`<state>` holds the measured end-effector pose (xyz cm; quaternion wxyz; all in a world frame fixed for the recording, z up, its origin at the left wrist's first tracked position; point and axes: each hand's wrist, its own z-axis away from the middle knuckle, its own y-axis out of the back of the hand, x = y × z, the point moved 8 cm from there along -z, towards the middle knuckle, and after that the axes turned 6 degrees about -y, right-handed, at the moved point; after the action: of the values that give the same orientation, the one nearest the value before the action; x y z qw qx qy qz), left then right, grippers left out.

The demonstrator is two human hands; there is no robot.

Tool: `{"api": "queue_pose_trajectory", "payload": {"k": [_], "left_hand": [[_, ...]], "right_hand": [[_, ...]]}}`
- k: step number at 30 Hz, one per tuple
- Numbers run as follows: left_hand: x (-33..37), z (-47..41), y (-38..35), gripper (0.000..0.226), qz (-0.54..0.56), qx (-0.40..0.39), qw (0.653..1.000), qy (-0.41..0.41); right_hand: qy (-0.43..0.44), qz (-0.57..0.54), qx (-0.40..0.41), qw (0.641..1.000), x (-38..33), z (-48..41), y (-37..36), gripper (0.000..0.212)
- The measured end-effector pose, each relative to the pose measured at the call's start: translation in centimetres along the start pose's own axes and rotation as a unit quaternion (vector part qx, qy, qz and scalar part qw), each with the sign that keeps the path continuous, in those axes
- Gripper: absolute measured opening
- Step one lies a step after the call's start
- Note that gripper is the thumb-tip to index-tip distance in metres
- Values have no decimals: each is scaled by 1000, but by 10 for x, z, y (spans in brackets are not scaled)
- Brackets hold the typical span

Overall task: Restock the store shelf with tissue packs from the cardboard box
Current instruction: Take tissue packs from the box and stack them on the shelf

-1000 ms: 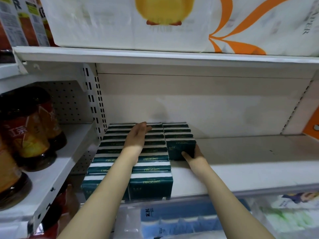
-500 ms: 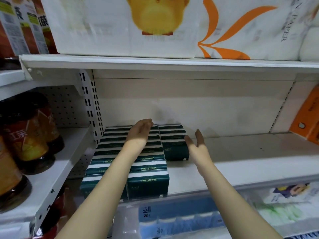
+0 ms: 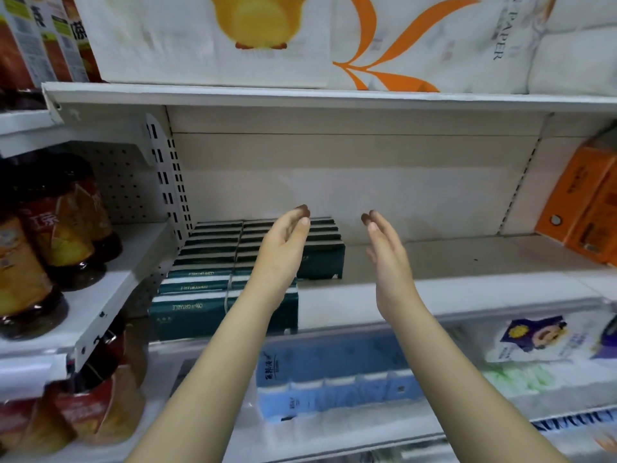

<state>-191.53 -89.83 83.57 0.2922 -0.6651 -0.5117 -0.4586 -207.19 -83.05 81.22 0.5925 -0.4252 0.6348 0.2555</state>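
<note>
Several dark green tissue packs [image 3: 203, 279] with white stripes fill the left end of the white shelf [image 3: 467, 282] in rows running front to back. My left hand [image 3: 283, 248] hovers above the packs with relaxed fingers, palm turned inward, holding nothing. My right hand [image 3: 387, 252] is raised just right of the packs over the bare shelf, fingers straight and empty. The two palms face each other. No cardboard box is in view.
Large white paper packs [image 3: 300, 38] sit on the shelf above. Orange boxes [image 3: 584, 208] stand at the far right. Dark sauce bottles [image 3: 50, 235] fill the left bay. Blue tissue packs [image 3: 334, 379] and bagged goods lie on the lower shelf.
Both hands lifted off the green packs and drew back toward me; the right hand let go of the front pack of the right row. The view tilted slightly down.
</note>
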Motion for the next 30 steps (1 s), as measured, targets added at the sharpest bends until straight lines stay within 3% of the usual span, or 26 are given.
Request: {"api": "queue_pose_trajectory", "payload": {"k": [6, 14, 20, 25, 30], "left_hand": [[12, 58, -25, 37, 23, 6, 1000, -16], [-1, 131, -40, 31, 33, 33, 999, 20], [-27, 167, -43, 26, 26, 36, 996, 82], [-66, 185, -48, 30, 22, 19, 990, 141], [-131, 209, -54, 25, 29, -10, 979, 203]], "right_hand": [[20, 4, -24, 999, -7, 43, 36, 27], [-2, 3, -64, 998, 14, 93, 64, 29], [-55, 9, -75, 996, 55, 110, 73, 35], [-100, -2, -61, 993, 96, 120, 83, 24], [-148, -14, -10, 989, 155, 134, 97, 33]]}}
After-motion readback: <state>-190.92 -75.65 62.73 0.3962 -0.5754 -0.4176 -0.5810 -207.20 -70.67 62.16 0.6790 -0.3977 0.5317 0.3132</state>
